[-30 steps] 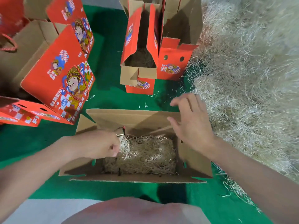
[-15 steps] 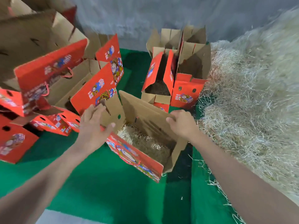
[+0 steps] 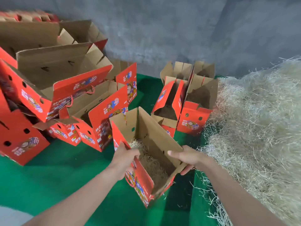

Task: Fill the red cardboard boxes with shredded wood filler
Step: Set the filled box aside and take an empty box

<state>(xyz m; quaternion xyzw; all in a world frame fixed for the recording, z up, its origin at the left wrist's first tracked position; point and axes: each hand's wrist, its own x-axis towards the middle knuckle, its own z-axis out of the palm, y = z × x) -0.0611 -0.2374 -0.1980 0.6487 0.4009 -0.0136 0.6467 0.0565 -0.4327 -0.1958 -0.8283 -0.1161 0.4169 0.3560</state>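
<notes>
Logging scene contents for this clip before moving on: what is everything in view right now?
held box: one, red outside, brown inside, open and tilted, centre
filler in the held box: one layer, pale straw, at its bottom
filler pile: one, pale straw, right side
boxes by the pile: at least two, red, open, behind the held box
heap of boxes: several, count unclear, red and brown, left
mat: one, green, underneath
wall: one, grey, behind
left hand: grips the held box's left wall
right hand: grips its right wall
</notes>
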